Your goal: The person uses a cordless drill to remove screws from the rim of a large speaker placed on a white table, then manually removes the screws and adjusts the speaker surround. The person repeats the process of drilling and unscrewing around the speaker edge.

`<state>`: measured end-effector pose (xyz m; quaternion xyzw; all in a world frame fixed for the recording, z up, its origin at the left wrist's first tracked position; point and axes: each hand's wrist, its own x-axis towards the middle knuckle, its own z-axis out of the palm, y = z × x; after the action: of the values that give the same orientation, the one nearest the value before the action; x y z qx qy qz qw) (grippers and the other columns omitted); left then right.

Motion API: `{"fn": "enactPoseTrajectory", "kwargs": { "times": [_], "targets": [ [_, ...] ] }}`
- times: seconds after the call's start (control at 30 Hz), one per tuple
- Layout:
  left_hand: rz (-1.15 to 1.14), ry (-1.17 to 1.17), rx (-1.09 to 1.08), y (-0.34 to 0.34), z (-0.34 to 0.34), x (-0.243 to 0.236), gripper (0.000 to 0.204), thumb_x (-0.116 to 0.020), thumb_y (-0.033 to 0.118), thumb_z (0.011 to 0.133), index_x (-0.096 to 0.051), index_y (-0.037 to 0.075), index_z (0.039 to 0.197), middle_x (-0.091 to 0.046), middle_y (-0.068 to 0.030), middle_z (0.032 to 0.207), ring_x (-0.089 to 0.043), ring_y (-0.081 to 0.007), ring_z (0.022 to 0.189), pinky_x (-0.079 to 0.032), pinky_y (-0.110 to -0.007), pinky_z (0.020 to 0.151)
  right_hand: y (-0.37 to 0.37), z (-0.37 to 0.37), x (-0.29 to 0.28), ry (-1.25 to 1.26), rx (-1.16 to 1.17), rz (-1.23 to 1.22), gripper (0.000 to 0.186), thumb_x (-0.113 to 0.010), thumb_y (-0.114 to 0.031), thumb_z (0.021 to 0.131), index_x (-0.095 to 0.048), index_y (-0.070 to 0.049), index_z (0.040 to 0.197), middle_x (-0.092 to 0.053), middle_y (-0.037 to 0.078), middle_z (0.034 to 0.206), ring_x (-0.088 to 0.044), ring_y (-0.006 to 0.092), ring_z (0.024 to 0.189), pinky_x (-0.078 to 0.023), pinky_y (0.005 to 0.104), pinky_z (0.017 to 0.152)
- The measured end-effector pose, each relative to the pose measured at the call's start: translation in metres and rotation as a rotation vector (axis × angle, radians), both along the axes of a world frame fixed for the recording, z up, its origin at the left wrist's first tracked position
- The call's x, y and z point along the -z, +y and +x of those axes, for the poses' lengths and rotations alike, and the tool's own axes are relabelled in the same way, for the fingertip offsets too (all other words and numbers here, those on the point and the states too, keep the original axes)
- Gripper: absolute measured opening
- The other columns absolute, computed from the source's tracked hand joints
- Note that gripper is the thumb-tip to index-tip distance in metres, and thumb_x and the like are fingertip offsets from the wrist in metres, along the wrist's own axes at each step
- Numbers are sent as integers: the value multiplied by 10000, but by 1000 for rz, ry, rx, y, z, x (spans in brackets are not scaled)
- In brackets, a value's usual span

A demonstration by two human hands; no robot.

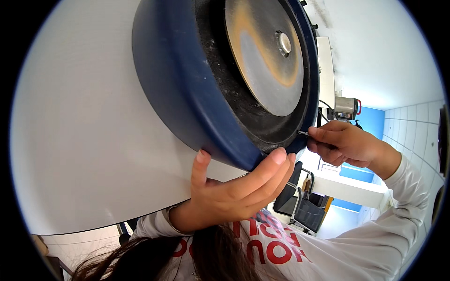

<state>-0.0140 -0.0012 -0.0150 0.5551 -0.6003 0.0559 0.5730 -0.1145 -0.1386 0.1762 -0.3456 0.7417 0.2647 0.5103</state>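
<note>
A dark blue round cooker body (180, 89) fills the upper middle of the head view. Inside its sooty black well sits a discoloured metal heating plate (269, 65), with a round metal button (284, 43) at the centre. My left hand (234, 192) curls round the lower rim, thumb against the outer wall and fingertips over the edge. At the rim's lower right, my right hand (344, 143) pinches a thin metal tool (303, 133). The tool's tip meets the inner edge of the rim. My fingers hide its rear part, so its exact kind is unclear.
A white tabletop (89, 131) lies under and left of the cooker, its edge (108, 225) close to me. Farther right are a metal kettle (346, 108) with a red handle, a dark metal-framed chair (304, 206) and a tiled wall (412, 126).
</note>
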Motion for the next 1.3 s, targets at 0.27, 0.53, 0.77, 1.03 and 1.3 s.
{"fn": "enactPoseTrajectory", "kwargs": {
  "times": [0.27, 0.53, 0.77, 1.03, 1.3],
  "targets": [
    [9, 11, 14, 1, 0, 0, 178, -636, 312, 769, -705, 280, 930, -613, 128, 1011, -413, -103, 1195, -57, -686, 1049, 5, 11, 5, 139, -566, -108, 358, -421, -270, 979, -558, -28, 755, -417, 4, 487, -387, 110, 437, -324, 275, 448],
    [-7, 21, 7, -1, 0, 1, 179, -630, 304, 782, -704, 276, 943, -610, 129, 1028, -417, -94, 1191, -62, -677, 1054, 15, 11, 4, 215, -1348, -300, 288, -478, -212, 939, -521, -24, 725, -534, 131, 532, -572, 297, 527, -422, 382, 513],
    [0, 4, 6, -1, 1, 0, 191, -633, 306, 786, -705, 263, 957, -603, 119, 1046, -417, -103, 1197, -75, -672, 1051, -4, -6, 6, -8, -2062, -414, 244, -576, -180, 849, -453, -71, 668, -472, 59, 487, -535, 223, 492, -434, 322, 515],
    [6, -7, 22, 1, 4, -2, 210, -586, 246, 802, -708, 240, 972, -603, 82, 1057, -424, -147, 1193, -82, -657, 1059, -28, 16, -1, -222, -2717, -344, 136, -622, -105, 631, -527, -45, 708, -454, -4, 540, -504, 125, 623, -417, 221, 595],
    [-4, -19, -33, -1, 4, -5, 274, -529, 155, 775, -696, 192, 989, -593, 24, 1072, -433, -209, 1174, -128, -596, 1080, -26, -2, 5, -377, -2841, -685, 147, -611, -133, 617, -556, -56, 729, -442, -16, 547, -473, 118, 692, -412, 201, 620]
  ]
}}
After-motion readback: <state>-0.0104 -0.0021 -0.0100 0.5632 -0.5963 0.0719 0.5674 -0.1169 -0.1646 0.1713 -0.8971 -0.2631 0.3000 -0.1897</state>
